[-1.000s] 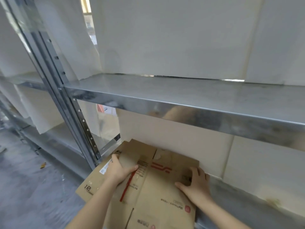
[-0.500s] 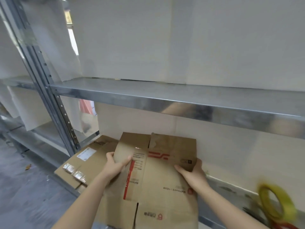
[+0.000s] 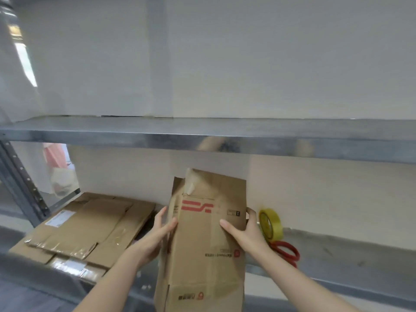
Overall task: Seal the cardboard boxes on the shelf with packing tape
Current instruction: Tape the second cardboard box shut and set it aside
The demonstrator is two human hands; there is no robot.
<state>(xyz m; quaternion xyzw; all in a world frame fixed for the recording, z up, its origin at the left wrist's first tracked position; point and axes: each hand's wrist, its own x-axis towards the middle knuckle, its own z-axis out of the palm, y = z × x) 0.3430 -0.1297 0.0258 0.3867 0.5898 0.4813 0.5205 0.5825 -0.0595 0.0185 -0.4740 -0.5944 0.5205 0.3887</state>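
Head view shows cardboard box (image 3: 202,239) held lengthwise upright.

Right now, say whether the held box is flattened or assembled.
Nearly flattened: the cardboard box, held between left hand and right hand, shows one broad face, little depth.

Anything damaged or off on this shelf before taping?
Yes: the flattened brown cardboard box with a red logo, gripped by the left hand and right hand, has a ragged, torn top flap with a strip of old tape curling off it. Nothing else stands out.
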